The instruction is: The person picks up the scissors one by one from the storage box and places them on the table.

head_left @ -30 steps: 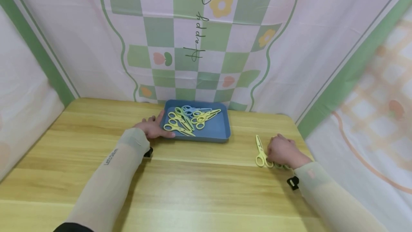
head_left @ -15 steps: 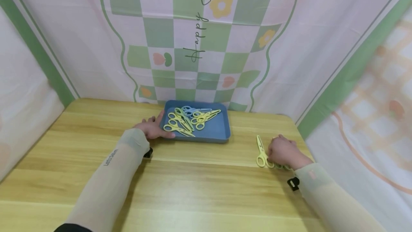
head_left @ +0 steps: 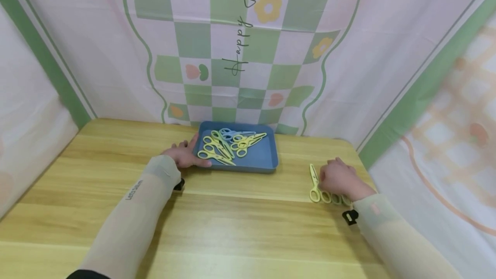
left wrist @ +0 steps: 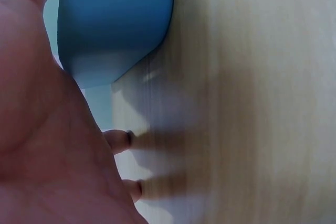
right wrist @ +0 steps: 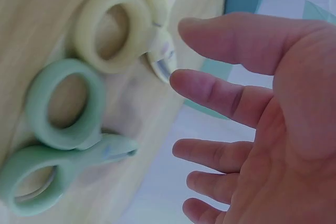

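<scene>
My left hand [head_left: 184,155] rests at the left end of a blue tray [head_left: 267,168], thumb along its front wall and index finger along its left side. Several yellow, green and blue scissors lie heaped in the tray. At the right, my right hand [head_left: 338,178] hovers over yellow scissors [head_left: 314,181] and green scissors [right wrist: 37,100] on the table. Its thumb and fingers [right wrist: 220,95] are apart with nothing between them in the right wrist view. In the left wrist view, the tray's outer wall [left wrist: 115,19] stands beside the left palm.
A wooden table [head_left: 232,231] holds everything. Behind it hangs a checkered green and white cloth [head_left: 228,94], close to the tray's back edge. More cloth hangs along the left and right sides.
My right hand has lifted slightly off the scissors and shifted a little left, so more of the green handles show. The left hand and tray stay where they were.
</scene>
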A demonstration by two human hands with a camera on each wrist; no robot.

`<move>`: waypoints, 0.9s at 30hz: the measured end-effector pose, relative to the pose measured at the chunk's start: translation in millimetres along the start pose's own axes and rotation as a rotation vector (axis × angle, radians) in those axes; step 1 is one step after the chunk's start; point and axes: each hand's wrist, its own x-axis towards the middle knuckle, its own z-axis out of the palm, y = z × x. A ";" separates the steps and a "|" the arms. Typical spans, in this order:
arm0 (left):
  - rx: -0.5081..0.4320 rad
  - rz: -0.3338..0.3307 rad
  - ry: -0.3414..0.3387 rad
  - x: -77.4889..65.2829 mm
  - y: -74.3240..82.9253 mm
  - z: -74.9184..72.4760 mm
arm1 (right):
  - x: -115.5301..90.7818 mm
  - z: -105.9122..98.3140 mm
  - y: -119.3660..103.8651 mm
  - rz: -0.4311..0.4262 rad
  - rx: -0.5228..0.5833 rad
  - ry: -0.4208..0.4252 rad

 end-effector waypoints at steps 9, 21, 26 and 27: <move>0.003 -0.008 0.010 -2.8 0.4 -1.9 | 23.0 -17.6 -28.2 0.012 0.013 0.004; 0.008 -0.011 0.004 13.3 -10.1 3.8 | 77.0 -29.3 -76.6 0.058 0.088 0.045; -0.002 -0.009 0.001 18.5 -12.7 3.5 | 90.2 -34.1 -97.8 0.050 0.108 0.071; -0.002 -0.010 0.002 19.6 -13.3 3.3 | 92.7 -35.4 -101.9 0.046 0.114 0.072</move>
